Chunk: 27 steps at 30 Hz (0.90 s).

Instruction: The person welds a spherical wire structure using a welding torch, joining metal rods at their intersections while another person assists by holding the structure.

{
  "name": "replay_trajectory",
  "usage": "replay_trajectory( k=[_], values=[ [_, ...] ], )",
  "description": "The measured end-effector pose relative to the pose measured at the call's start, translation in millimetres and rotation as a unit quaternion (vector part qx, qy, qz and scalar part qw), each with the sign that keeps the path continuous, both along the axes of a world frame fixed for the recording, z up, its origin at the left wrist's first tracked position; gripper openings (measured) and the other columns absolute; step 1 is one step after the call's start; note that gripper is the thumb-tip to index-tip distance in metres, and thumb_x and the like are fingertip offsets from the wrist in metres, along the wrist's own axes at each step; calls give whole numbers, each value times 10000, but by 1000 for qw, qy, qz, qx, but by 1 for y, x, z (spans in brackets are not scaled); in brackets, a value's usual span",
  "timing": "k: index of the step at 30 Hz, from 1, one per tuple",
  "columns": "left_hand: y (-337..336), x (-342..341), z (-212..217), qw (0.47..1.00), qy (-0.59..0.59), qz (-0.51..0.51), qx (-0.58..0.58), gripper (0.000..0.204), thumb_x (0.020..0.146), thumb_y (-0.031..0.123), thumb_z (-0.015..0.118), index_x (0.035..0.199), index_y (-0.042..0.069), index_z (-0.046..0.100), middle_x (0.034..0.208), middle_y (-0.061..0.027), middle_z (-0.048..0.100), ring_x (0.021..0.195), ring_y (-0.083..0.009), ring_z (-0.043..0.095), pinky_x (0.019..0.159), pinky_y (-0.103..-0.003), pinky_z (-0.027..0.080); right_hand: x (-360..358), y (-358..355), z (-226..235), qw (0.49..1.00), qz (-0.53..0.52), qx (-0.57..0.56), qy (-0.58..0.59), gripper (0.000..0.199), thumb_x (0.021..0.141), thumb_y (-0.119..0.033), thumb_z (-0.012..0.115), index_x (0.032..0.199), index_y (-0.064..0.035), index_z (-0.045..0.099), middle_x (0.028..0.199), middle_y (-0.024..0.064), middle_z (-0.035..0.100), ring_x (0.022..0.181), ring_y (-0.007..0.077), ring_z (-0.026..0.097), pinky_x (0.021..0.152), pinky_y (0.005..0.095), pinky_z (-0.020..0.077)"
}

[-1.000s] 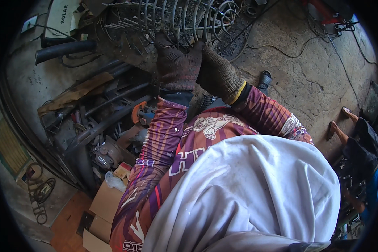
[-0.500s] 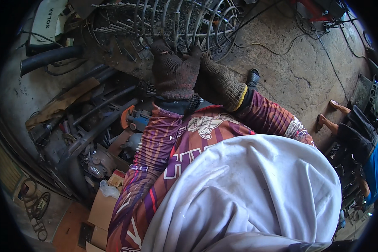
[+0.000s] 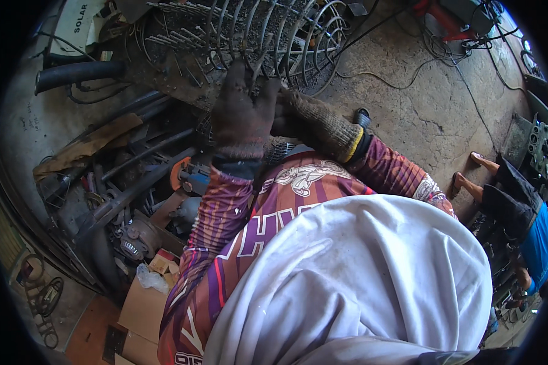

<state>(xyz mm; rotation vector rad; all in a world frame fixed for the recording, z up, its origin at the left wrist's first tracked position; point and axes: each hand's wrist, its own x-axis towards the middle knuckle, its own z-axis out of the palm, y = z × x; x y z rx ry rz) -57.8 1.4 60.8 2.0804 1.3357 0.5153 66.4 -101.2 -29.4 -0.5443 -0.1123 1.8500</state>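
Left hand [image 3: 242,115], dark-gloved, reaching lower edge of curved-bar metal cage [image 3: 277,42], finger and thumb standing apart, bar showing between, whether pinching it impossible to tell; right hand [image 3: 323,121], yellow-cuffed glove, lying just beside, fingertips hiding, grip unreadable; cage spreading across top of view, beyond hands; black tube [image 3: 79,74] lying left of it; concrete floor [image 3: 432,115] stretching right, thin cable [image 3: 402,87] crossing it; person in blue shirt [image 3: 539,243] showing far right

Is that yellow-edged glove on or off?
On: the knit glove covers the right hand, its yellow edge around the wrist.
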Motion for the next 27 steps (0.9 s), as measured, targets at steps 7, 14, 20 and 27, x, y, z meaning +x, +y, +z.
replay_trajectory(
  k=[7,14,20,27],
  values=[
    [-28,-28,26,896,-285,55,-337,311,1026,220,562,1264,22,592,954,-78,689,806,-165,676,694,-314,555,30,-32,38,947,106,-28,-301,594,1013,-388,617,1461,-28,470,1237,112,634,1129,201,612,995,351,500],
    [-53,34,36,710,-551,171,-403,281,1051,193,530,1286,47,580,1005,-56,687,815,-138,653,724,-294,553,39,-33,103,779,118,100,-608,513,987,-404,616,1299,3,607,1085,211,695,1019,318,690,860,409,529],
    [-67,40,4,904,-384,-1,-189,254,1035,238,568,1186,49,645,1020,-102,709,905,-200,696,781,-352,556,68,-59,122,728,67,52,-681,390,988,-307,625,1250,-19,648,953,177,722,865,295,719,775,396,549],
    [-50,30,-35,991,47,56,110,298,983,347,616,999,53,656,855,-163,706,740,-349,691,688,-430,547,139,-69,141,527,-49,188,-827,272,941,-189,687,1173,-47,692,958,175,734,852,310,737,729,385,574]
  ],
)
